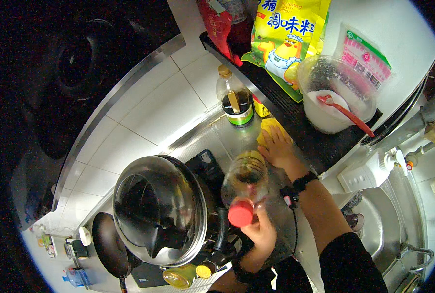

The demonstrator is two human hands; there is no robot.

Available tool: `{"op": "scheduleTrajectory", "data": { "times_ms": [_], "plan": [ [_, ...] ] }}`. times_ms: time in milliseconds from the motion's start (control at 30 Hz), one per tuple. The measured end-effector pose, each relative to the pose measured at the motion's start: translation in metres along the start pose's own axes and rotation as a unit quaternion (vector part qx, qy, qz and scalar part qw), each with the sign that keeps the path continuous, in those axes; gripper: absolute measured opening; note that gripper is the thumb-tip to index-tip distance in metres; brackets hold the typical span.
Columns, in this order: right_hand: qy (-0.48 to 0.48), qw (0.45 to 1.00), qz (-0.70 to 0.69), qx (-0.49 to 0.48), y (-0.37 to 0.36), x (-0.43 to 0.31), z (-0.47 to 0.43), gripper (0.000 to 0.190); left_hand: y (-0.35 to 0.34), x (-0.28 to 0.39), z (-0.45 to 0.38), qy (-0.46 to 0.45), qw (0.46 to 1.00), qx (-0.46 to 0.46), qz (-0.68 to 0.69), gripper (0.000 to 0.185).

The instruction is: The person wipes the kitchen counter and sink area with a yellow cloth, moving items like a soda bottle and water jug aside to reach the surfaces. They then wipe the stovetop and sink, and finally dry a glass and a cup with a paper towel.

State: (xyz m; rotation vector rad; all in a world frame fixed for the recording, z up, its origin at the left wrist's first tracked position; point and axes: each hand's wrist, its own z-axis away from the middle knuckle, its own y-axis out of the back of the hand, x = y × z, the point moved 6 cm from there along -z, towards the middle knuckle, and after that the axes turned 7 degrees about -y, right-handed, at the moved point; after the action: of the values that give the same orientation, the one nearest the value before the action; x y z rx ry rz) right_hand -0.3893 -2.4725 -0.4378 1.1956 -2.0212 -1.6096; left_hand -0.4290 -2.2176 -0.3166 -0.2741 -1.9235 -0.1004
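Observation:
My left hand [263, 229] grips a clear plastic bottle [247, 175] with a red cap by its neck, over the metal counter. Stretched beyond it, my right hand [278, 146] presses a yellow cloth [270, 128] on the counter under the black shelf's edge. A bottle of dark liquid with a tan cap [235, 97] stands behind the cloth, beside a yellow-labelled container [261, 107] partly hidden by the shelf. To the left of the held bottle is a pan with a domed glass lid [159, 212].
The black shelf [276, 91] holds a yellow seasoning bag [289, 44] and a clear tub of white grains [327, 113] with a red spoon. A white pump bottle [367, 172] stands by the steel sink [382, 219]. A frying pan [109, 245] and small jars [179, 275] are at lower left.

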Motion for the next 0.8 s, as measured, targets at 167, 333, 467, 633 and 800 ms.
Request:
{"op": "scheduleTrajectory", "data": {
  "times_ms": [167,333,467,633,800],
  "plan": [
    [-0.066,0.98,-0.159,-0.105,0.03,0.011,0.067,0.078,-0.021,-0.009,-0.037,0.003,0.997,0.059,0.052,0.012],
    [-0.098,0.978,0.026,-0.182,0.051,0.016,0.148,0.08,-0.055,-0.027,-0.068,-0.031,0.992,0.112,-0.044,0.014],
    [-0.07,0.989,0.01,-0.132,0.086,0.011,0.205,0.082,-0.079,-0.042,-0.09,-0.014,0.989,0.146,0.026,0.016],
    [-0.102,0.972,0.032,-0.209,0.113,0.003,0.267,0.083,-0.096,-0.054,-0.128,-0.08,0.976,0.182,-0.093,0.027],
    [-0.123,0.968,-0.076,-0.206,0.137,0.009,0.319,0.076,-0.105,-0.069,-0.155,-0.158,0.946,0.238,-0.156,0.034]
  ]
}}
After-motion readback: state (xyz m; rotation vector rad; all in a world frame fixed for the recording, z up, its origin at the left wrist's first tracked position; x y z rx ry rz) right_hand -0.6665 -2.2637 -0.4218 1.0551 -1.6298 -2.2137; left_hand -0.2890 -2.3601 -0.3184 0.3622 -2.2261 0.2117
